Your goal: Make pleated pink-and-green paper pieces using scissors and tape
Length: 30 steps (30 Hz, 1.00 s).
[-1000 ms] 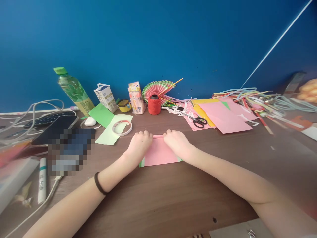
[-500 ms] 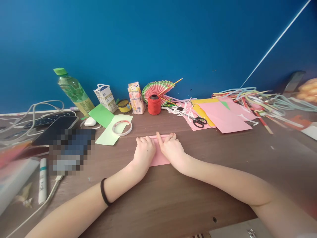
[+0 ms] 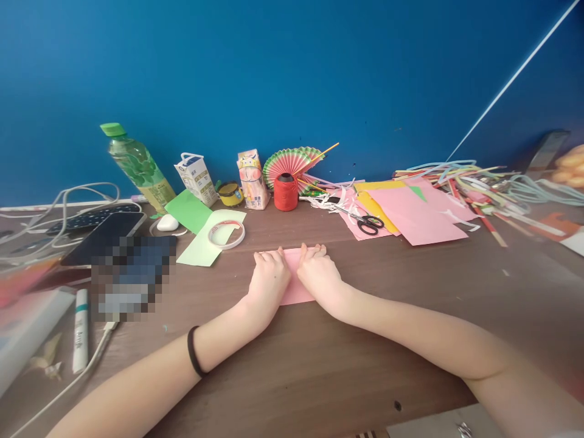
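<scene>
A folded pink paper [image 3: 293, 278] lies on the brown desk [image 3: 319, 365] in front of me. My left hand [image 3: 269, 281] rests flat on its left part, fingers stretched toward the far folded edge. My right hand [image 3: 318, 275] lies flat on its right part, fingers also extended and pressing down. The two hands nearly touch in the middle. Most of the paper is hidden under them. A black band circles my left wrist.
A tape roll [image 3: 226, 234] on light green paper [image 3: 201, 246] lies to the left. Scissors [image 3: 365, 222], pink sheets [image 3: 413, 216] and paper strips [image 3: 479, 185] lie to the right. A red thread spool [image 3: 285, 191], paper fan [image 3: 292, 163], cartons, bottle [image 3: 134, 164], phone [image 3: 103, 237] and cables line the back.
Both hands went from curled at the paper's far edge to lying flat on it, close together. The paper now looks folded narrower, with its green edge no longer showing.
</scene>
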Each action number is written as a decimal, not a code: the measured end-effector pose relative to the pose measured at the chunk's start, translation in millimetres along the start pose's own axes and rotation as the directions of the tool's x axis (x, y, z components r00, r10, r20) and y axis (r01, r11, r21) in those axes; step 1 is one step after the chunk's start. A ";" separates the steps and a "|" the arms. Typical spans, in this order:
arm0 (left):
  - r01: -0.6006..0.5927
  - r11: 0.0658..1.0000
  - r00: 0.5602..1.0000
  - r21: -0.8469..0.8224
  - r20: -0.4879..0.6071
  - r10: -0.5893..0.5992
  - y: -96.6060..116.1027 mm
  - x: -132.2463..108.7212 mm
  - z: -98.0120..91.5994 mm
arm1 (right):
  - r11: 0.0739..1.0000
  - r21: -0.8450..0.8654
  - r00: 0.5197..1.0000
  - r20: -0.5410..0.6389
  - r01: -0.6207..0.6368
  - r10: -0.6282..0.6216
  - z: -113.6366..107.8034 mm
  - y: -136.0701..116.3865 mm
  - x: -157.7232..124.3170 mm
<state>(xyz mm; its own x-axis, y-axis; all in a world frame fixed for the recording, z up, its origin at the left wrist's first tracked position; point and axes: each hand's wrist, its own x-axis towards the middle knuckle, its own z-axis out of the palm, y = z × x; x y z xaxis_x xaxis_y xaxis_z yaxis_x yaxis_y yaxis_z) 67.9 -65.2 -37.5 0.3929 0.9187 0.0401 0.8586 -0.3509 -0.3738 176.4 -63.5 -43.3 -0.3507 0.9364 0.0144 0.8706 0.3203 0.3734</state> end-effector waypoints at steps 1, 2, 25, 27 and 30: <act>-0.003 1.000 1.000 -0.005 -0.001 0.003 -1.1 0.3 -1.2 | 1.000 0.011 1.000 0.011 0.010 -0.010 -2.1 1.8 0.3; -0.014 1.000 1.000 -0.008 -0.004 0.014 -2.4 0.9 -2.4 | 0.999 0.031 1.000 0.022 0.021 -0.021 -4.1 4.3 0.7; -0.186 0.732 0.968 -0.656 0.007 0.253 -61.8 24.9 -0.7 | 0.531 0.830 0.942 0.022 0.170 -0.335 19.1 90.4 44.1; -0.188 0.732 0.961 -0.655 0.032 0.275 -61.4 24.5 -4.6 | 0.520 0.837 0.932 0.035 0.170 -0.360 17.5 91.9 43.6; -0.164 0.718 0.958 -0.676 0.064 0.279 -62.6 24.8 -10.9 | 0.515 0.836 0.911 0.042 0.192 -0.409 13.0 95.9 42.6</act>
<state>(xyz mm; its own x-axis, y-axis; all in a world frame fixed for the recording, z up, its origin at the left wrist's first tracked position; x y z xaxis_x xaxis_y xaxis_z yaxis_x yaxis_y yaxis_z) 27.5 -22.4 -3.0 0.5951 0.7938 -0.1255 0.7750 -0.5255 0.3512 249.5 8.9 -18.9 -0.6615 0.7283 -0.1789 0.6688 0.4649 -0.5802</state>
